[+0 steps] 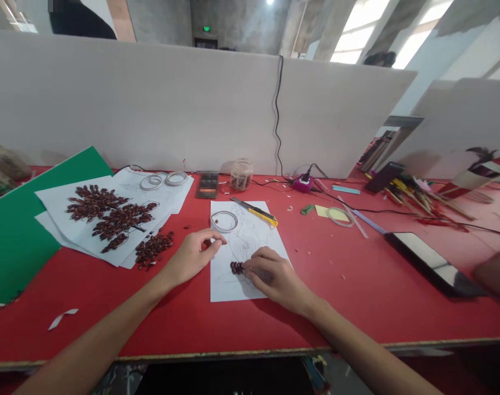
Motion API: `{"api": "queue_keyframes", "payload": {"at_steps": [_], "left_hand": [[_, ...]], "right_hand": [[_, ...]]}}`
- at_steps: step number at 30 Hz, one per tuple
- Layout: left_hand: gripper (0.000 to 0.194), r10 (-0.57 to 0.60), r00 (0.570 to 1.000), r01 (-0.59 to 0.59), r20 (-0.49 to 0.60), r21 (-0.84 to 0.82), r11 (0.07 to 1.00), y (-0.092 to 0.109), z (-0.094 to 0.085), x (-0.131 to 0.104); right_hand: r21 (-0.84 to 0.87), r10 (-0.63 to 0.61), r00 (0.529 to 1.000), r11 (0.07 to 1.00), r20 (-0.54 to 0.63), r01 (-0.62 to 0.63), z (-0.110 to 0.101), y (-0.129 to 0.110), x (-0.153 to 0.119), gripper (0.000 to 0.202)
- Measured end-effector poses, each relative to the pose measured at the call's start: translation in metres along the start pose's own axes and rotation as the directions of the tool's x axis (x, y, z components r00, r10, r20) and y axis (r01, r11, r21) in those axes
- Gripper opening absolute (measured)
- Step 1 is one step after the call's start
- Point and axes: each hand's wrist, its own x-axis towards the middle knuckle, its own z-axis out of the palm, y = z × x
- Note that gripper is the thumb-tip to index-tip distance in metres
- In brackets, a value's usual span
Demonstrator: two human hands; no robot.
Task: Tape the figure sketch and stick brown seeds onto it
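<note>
A sheet of white paper (225,288) with a faint pencil drawing lies on the red table before me. A small cluster of dark brown seeds (236,267) sits in rows on its lower part. My right hand (274,277) is at the cluster's right edge, fingers pinched together on a seed there; the fingertips partly hide it. My left hand (194,253) hovers at the paper's left edge, thumb and index finger curled together at the tips; whatever is between them is too small to tell. A loose pile of brown seeds (153,249) lies left of this hand.
Above my hands are a clear tape roll (224,221) and a yellow utility knife (263,215). Seed-covered sheets (110,216) overlap a green board (23,230) at left. A jar (241,174), a purple power adapter (302,182) and a dark tablet (431,263) stand or lie farther out.
</note>
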Motion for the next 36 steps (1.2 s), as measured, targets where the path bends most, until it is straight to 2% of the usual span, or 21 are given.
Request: {"api": "queue_keyframes", "payload": {"at_steps": [2, 4, 7, 10, 13, 16, 20, 23, 27, 30, 33, 36], "left_hand": [[0.024, 0.091, 0.996, -0.092, 0.023, 0.076, 0.993, 0.004, 0.000, -0.005], [0.024, 0.209, 0.973, -0.224, 0.102, 0.174, 0.959, 0.004, 0.000, -0.010], [0.029, 0.346, 0.902, -0.418, 0.259, 0.313, 0.853, 0.002, 0.001, -0.017], [0.032, 0.395, 0.848, -0.517, 0.353, 0.387, 0.764, -0.001, 0.003, -0.020], [0.032, 0.416, 0.823, -0.557, 0.386, 0.408, 0.724, -0.001, 0.005, -0.021], [0.031, 0.427, 0.808, -0.578, 0.406, 0.408, 0.706, -0.002, 0.007, -0.021], [0.032, 0.433, 0.809, -0.581, 0.397, 0.426, 0.694, -0.002, 0.007, -0.021], [0.033, 0.457, 0.791, -0.609, 0.407, 0.445, 0.657, 0.000, 0.008, -0.022], [0.035, 0.512, 0.749, -0.662, 0.419, 0.477, 0.578, 0.001, 0.013, -0.023], [0.035, 0.531, 0.720, -0.694, 0.448, 0.479, 0.537, 0.001, 0.014, -0.020], [0.034, 0.526, 0.704, -0.710, 0.478, 0.464, 0.529, 0.003, 0.012, -0.015], [0.034, 0.515, 0.706, -0.708, 0.486, 0.449, 0.546, 0.004, 0.010, -0.013]], "right_hand": [[-0.076, -0.069, 0.998, 0.995, -0.009, 0.068, 0.000, 0.000, -0.002, 0.024], [-0.182, -0.124, 0.992, 0.976, 0.006, 0.123, 0.002, -0.001, -0.003, 0.024], [-0.300, -0.176, 0.983, 0.936, 0.052, 0.183, 0.005, -0.006, -0.004, 0.022], [-0.374, -0.138, 0.989, 0.916, 0.051, 0.147, 0.012, -0.016, -0.005, 0.022], [-0.414, -0.021, 1.000, 0.910, 0.003, 0.021, 0.019, -0.030, -0.008, 0.026], [-0.351, 0.057, 0.998, 0.935, -0.001, -0.054, 0.020, -0.040, -0.013, 0.028], [-0.245, 0.116, 0.990, 0.960, -0.080, -0.132, 0.009, -0.040, -0.018, 0.032], [-0.214, 0.129, 0.981, 0.964, -0.145, -0.158, -0.002, -0.032, -0.020, 0.031], [-0.197, 0.156, 0.983, 0.965, -0.094, -0.172, -0.008, -0.017, -0.022, 0.034], [-0.273, 0.147, 0.989, 0.950, -0.031, -0.150, -0.006, -0.003, -0.024, 0.042], [-0.343, 0.120, 0.992, 0.934, 0.049, -0.096, -0.001, 0.005, -0.028, 0.051], [-0.375, 0.127, 0.989, 0.923, 0.076, -0.090, 0.002, 0.007, -0.030, 0.052]]}}
